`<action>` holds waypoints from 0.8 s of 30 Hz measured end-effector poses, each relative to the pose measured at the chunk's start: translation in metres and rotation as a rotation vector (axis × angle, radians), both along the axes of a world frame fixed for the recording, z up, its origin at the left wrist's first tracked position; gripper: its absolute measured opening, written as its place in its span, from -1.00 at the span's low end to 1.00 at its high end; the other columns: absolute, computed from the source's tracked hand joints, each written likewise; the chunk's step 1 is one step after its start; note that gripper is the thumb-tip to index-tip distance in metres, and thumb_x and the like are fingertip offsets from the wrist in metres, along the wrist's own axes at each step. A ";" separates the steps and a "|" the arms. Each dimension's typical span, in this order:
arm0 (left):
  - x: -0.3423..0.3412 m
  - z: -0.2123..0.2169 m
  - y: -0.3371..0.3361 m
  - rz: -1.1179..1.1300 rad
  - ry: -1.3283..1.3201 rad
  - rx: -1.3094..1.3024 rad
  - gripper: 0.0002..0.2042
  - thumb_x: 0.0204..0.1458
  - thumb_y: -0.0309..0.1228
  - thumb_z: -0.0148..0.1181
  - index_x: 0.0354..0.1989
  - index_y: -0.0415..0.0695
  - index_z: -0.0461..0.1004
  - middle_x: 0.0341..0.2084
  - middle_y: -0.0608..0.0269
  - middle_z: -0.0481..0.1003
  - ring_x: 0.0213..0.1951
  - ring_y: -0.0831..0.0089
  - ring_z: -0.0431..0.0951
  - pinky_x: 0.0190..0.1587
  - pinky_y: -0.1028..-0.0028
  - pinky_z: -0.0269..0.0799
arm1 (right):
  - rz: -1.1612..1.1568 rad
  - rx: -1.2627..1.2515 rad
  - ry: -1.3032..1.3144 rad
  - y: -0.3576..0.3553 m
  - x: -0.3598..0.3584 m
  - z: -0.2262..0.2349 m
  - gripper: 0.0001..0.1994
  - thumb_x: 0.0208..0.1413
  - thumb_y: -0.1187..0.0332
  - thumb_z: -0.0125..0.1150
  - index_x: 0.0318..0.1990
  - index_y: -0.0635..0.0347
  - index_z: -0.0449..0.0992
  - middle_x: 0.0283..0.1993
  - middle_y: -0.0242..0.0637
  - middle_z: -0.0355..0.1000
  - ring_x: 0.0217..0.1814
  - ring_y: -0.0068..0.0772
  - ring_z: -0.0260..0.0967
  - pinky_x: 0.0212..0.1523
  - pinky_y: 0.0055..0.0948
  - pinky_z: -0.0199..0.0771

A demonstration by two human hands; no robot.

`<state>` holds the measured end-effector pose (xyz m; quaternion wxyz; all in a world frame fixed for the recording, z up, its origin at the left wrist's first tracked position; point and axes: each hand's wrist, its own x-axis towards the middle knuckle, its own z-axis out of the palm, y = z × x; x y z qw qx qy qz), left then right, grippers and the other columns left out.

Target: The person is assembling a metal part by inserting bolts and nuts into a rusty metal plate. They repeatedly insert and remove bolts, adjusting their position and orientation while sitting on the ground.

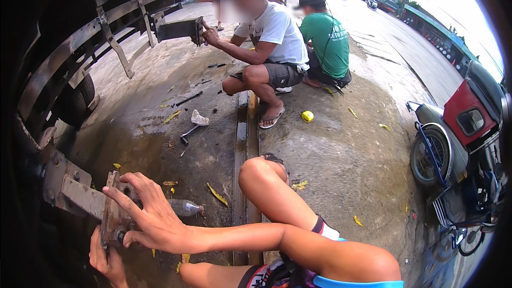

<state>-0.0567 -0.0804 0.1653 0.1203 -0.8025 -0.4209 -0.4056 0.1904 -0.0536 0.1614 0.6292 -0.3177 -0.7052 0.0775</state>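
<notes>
A rusty metal bracket (111, 215) is at the end of a steel arm (84, 196) on the vehicle frame at lower left. My right hand (162, 223) reaches across from the right and grips the bracket's face. Its fingers are partly spread, and the thumb lies near a bolt (120, 234) low on the bracket. Below, my left hand (108, 264) comes up to the bracket's lower end. Its thumb and fingers are apart, with nothing visible between them. A clear plastic bottle (185, 207) lies on the ground just beyond my right hand.
A narrow drain channel (240, 165) runs ahead. On the concrete lie a socket wrench (189, 134), a pale lump (199, 118), a dark bar (189, 98) and a yellow object (307, 116). A person in white (272, 26) squats holding a frame end (184, 30); one in green (328, 42) sits behind. A tricycle (458, 122) stands right.
</notes>
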 end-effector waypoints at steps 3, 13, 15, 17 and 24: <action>0.007 0.006 -0.003 0.009 0.024 0.060 -0.62 -0.11 -0.80 0.08 -0.04 -0.48 0.54 -0.11 -0.20 0.62 -0.14 -0.09 0.68 -0.07 0.19 0.59 | -0.014 0.097 -0.087 -0.002 -0.015 -0.019 -0.35 -0.17 0.20 0.49 0.10 0.29 0.39 0.07 -0.09 0.33 0.15 -0.07 0.31 0.13 -0.12 0.30; 0.003 -0.017 0.002 0.038 -0.188 0.105 -0.66 -0.14 -0.81 0.17 -0.11 -0.45 0.58 -0.11 -0.13 0.63 -0.10 0.02 0.67 0.02 0.20 0.56 | -0.231 0.140 -0.392 -0.031 -0.027 -0.010 -0.71 0.09 0.26 0.24 -0.15 0.27 0.41 -0.19 -0.21 0.38 -0.28 -0.35 0.40 -0.23 -0.36 0.30; 0.003 -0.024 0.006 0.017 -0.281 0.080 -0.68 -0.14 -0.82 0.19 -0.13 -0.44 0.58 -0.11 -0.10 0.63 -0.09 0.08 0.66 0.04 0.22 0.55 | -0.211 0.096 -0.458 -0.030 -0.026 -0.011 -0.72 0.11 0.26 0.22 -0.16 0.28 0.40 -0.21 -0.20 0.36 -0.30 -0.35 0.40 -0.23 -0.37 0.29; 0.005 -0.031 0.011 -0.033 -0.405 0.018 -0.70 -0.12 -0.82 0.20 -0.14 -0.44 0.58 -0.11 -0.07 0.63 -0.06 0.14 0.65 0.06 0.24 0.54 | -0.233 0.133 -0.457 -0.028 -0.021 -0.010 -0.72 0.11 0.26 0.24 -0.18 0.26 0.39 -0.26 -0.21 0.33 -0.34 -0.35 0.41 -0.25 -0.35 0.32; 0.003 -0.051 -0.001 -0.322 -1.278 -0.467 -0.58 0.17 -0.50 0.30 0.19 -0.29 0.40 0.04 0.13 0.54 -0.01 0.37 0.60 -0.01 0.38 0.60 | -0.212 0.128 -0.556 -0.026 -0.025 -0.002 -0.72 0.06 0.25 0.25 -0.21 0.24 0.38 -0.33 -0.26 0.29 -0.41 -0.36 0.42 -0.34 -0.37 0.35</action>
